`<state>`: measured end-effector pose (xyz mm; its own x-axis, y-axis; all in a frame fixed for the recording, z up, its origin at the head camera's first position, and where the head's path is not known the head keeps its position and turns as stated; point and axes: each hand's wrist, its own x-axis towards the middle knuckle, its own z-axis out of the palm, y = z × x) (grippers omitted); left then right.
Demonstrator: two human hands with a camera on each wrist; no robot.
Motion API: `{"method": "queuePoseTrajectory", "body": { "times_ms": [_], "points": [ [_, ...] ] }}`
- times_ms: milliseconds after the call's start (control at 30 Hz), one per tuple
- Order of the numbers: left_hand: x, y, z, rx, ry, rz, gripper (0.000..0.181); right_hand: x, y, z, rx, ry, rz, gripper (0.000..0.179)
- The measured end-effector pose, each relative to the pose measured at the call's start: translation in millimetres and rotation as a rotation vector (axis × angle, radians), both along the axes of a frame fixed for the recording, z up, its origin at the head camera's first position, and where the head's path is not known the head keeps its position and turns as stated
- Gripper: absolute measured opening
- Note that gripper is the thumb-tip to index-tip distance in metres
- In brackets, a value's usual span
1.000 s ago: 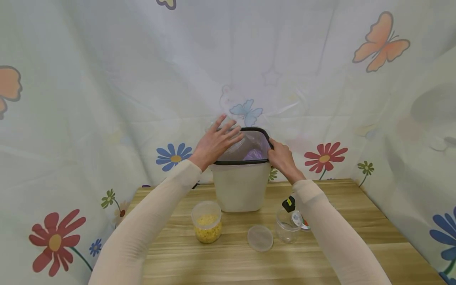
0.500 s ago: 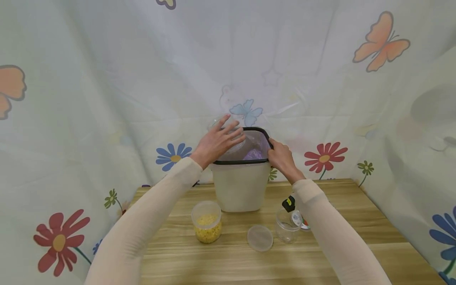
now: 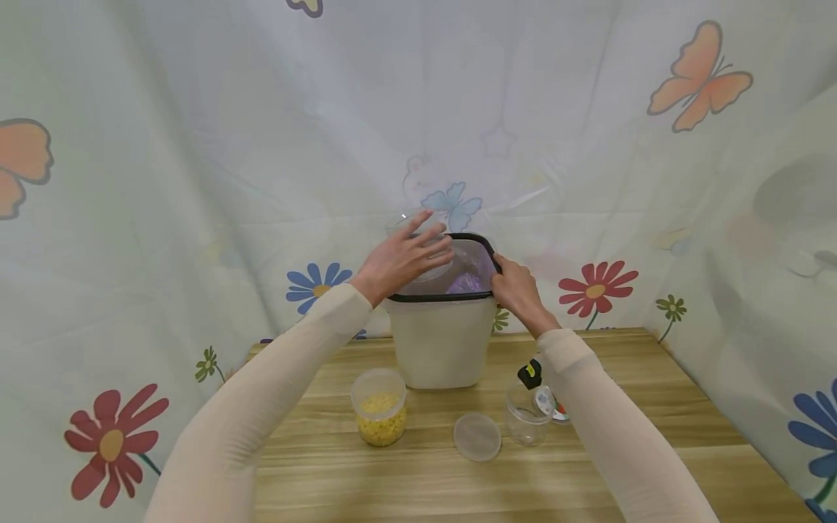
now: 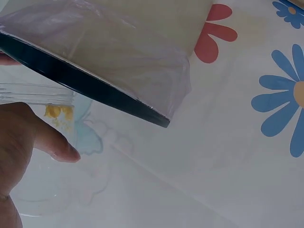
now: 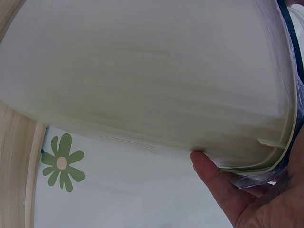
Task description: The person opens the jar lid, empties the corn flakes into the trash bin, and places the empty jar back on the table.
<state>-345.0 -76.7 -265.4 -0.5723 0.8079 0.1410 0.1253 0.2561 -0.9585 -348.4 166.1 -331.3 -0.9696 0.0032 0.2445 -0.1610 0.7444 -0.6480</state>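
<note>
Over the left part of the white trash bin, my left hand holds a clear plastic jar, fingers spread on its side and thumb opposite. The jar is tilted, its threaded mouth by the bin's dark rim; a few yellow bits show at it in the left wrist view. A thin pale liner hangs over the rim, with a purple crumple inside. My right hand grips the rim's right side, its thumb on the outer wall in the right wrist view.
On the wooden table stand an open jar of yellow pieces at left and a clear jar at right. A round translucent lid lies between them. A black-topped item is partly behind my right sleeve. A patterned curtain hangs behind.
My left hand has shifted slightly right over the bin, and the jar's raised end shows more above the fingers. My right hand has stayed on the rim.
</note>
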Motion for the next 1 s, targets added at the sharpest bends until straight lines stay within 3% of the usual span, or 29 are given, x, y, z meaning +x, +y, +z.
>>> {"method": "queuePoseTrajectory", "body": {
  "times_ms": [367,600,833,1000],
  "points": [
    [2.3,1.2,5.8,-0.042,-0.008,-0.001,0.097,-0.8,-0.1,-0.3,-0.004,0.001,0.004,0.061],
    [3.5,-0.8,17.6,0.028,0.03,-0.018,0.094,0.5,0.6,0.5,-0.001,-0.002,0.003,0.062],
    [3.4,1.3,8.3,-0.031,-0.041,0.018,0.1,-0.4,2.1,1.0,-0.007,-0.004,0.003,0.062],
    [4.3,1.9,6.5,0.002,-0.024,0.01,0.097,-0.3,1.5,-0.2,-0.005,-0.007,0.006,0.062]
  ]
}}
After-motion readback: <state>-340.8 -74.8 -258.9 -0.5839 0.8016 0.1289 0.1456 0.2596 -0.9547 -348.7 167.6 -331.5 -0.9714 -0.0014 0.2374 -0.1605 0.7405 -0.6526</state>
